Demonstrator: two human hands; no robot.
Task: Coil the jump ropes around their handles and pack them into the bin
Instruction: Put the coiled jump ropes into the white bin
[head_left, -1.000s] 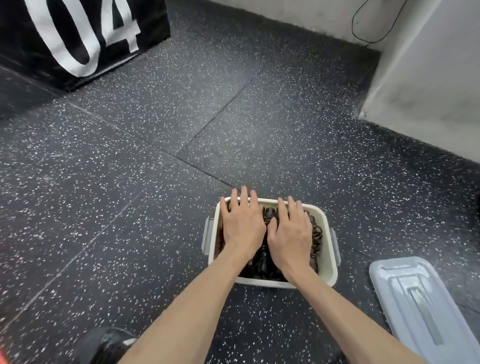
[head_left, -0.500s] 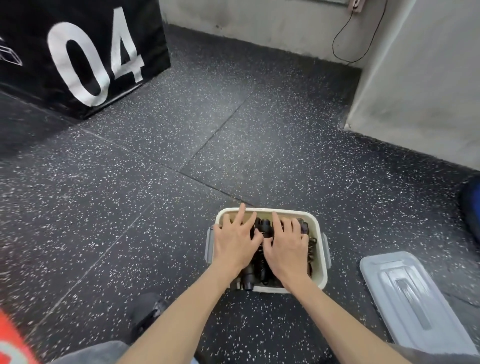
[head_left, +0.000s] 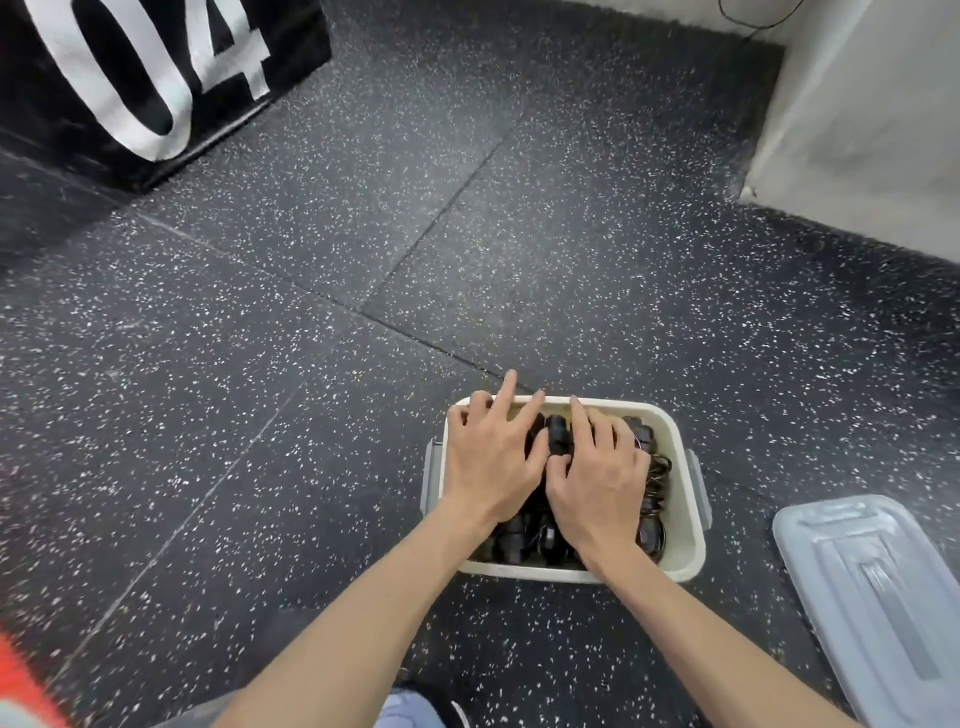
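Observation:
A cream bin (head_left: 684, 519) with grey side latches stands on the speckled rubber floor. It is filled with black coiled jump ropes (head_left: 655, 483) and their handles. My left hand (head_left: 491, 462) lies over the ropes on the bin's left side, fingers spread, fingertips near the far rim. Beside it my right hand (head_left: 602, 478) presses down on the ropes in the middle of the bin, fingers slightly bent. A black handle end (head_left: 558, 434) shows between the two hands. Most of the ropes are hidden under my hands.
The bin's grey lid (head_left: 878, 597) lies on the floor to the right. A black box marked 04 (head_left: 145, 73) stands far left. A pale wall (head_left: 872, 114) rises at the right, with a thin cable near the corner. My shoe (head_left: 415, 709) is at the bottom.
Both hands stay on the ropes in the bin. The left fingers have spread wider and reached the far rim. The camera has shifted slightly.

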